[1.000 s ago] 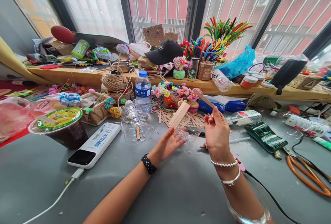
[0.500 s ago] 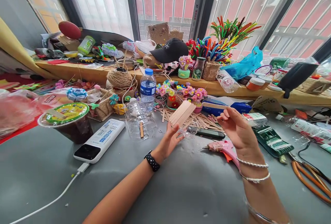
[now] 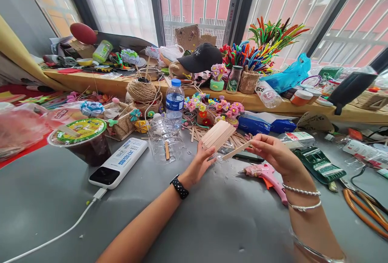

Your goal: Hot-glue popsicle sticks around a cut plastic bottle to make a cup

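Observation:
My left hand (image 3: 200, 165) holds up a flat panel of wooden craft sticks (image 3: 218, 134) laid side by side, gripped at its lower left edge. A single craft stick (image 3: 238, 149) is pinched by one end in my right hand (image 3: 269, 149), slanting down to the left, its free tip just right of the panel and apart from it. Below my right hand, a pink glue gun (image 3: 265, 174) lies on the table with its nozzle to the left. Behind the panel, loose craft sticks (image 3: 242, 139) are scattered.
A clear plastic bottle piece (image 3: 166, 141) and a water bottle (image 3: 175, 103) stand left of my hands. Further left are a white power bank (image 3: 119, 164) with a cable and a lidded drink cup (image 3: 87, 149). Orange-handled scissors (image 3: 360, 210) lie at right. Crafts crowd the window sill.
My right hand has turned and lowered the craft stick, bringing its free tip down and left, close to the panel. My left hand still holds the panel in nearly the same place.

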A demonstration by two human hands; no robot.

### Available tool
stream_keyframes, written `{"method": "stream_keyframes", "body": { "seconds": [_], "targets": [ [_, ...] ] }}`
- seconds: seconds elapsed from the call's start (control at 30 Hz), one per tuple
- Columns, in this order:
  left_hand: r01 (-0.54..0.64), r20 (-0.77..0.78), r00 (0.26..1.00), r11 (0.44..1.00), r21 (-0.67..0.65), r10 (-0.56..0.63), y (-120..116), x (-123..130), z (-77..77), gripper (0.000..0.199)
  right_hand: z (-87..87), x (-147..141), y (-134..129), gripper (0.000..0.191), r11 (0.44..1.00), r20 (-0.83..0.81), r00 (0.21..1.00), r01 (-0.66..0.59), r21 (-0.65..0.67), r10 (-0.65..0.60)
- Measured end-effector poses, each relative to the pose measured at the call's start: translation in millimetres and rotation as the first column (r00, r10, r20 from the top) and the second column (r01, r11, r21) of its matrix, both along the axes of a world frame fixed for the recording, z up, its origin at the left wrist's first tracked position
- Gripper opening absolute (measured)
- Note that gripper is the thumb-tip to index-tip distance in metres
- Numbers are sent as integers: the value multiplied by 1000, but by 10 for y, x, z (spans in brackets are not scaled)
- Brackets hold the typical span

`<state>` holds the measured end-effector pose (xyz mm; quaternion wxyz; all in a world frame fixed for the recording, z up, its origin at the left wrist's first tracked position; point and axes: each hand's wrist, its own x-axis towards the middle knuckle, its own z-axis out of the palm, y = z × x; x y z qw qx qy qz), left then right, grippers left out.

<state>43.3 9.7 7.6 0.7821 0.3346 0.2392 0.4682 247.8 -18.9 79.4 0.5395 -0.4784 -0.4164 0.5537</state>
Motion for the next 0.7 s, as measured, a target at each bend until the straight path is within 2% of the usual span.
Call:
{"method": "stream_keyframes", "body": {
  "seconds": [0.27,0.5,0.7],
  "targets": [
    [14,5,1000,1000,25,-14,-7,-15,3,86,-1,-8,8,24,1000,-21,1000,-13,-16,13],
    [-2,4,1000,1000,6,2,-15,-7,24,80,-40,-24,38,27,998,-52,999,-1,-60,-3],
    [6,14,1000,998,63,-7,-20,-20,39,73,-65,-54,50,23,996,-16,997,-73,-50,72]
  ]
}}
